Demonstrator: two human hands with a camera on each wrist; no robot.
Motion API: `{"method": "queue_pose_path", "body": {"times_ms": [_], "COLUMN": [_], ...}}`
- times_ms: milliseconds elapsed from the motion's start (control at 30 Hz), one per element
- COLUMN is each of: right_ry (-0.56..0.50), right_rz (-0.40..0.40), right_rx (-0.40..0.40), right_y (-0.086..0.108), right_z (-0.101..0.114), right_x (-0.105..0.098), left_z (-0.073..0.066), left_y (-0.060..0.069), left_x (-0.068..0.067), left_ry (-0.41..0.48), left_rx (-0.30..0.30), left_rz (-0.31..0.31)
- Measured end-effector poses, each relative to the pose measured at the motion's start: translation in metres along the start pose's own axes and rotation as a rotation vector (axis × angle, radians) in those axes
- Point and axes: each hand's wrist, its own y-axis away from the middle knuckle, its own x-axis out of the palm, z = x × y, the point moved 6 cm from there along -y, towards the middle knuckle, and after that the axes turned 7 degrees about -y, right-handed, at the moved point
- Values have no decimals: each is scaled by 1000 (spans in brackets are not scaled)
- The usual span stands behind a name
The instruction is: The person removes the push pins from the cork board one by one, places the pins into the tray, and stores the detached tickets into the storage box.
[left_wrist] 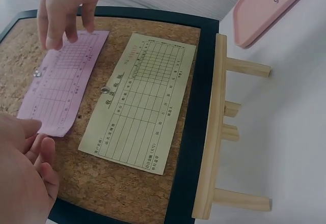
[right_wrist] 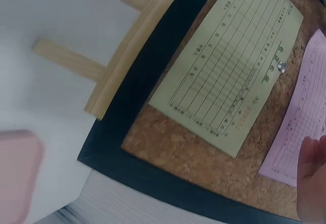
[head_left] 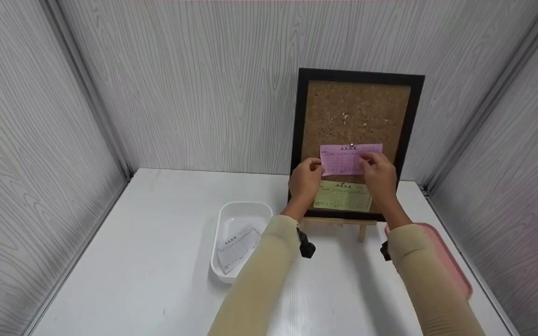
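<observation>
Pink slip (head_left: 341,163): left edge pinched in left hand (head_left: 305,179). Right hand (head_left: 379,177): loose, unclasped, over slip. Pin (head_left: 352,145) above fingers; green slip (head_left: 343,198) below. Best smoothed lightly, pin undisturbed.

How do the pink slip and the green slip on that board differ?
Colour: the pink slip is pinkish purple, the green slip pale yellow-green.
Place: the pink slip sits higher on the cork board, the green slip just below it.
Handling: the fingers of the left hand and right hand are at the pink slip, but not on the green slip.
Both are printed forms with a pin near the top edge.
</observation>
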Motion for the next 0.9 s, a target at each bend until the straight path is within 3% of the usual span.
{"method": "queue_pose_path", "body": {"times_ms": [167, 433, 900], "right_ry": [-10, -60, 4], "right_rz": [-55, -67, -121], "right_rx": [12, 78, 95], "right_y": [-8, -13, -20], "right_z": [0, -3, -3], "right_x": [11, 22, 27], "left_z": [-1, -1, -4], "left_y": [1, 0, -6], "left_x": [2, 4, 1], "left_ry": [31, 121, 55], "left_rx": [0, -16, -7], "left_rz": [-7, -14, -23]}}
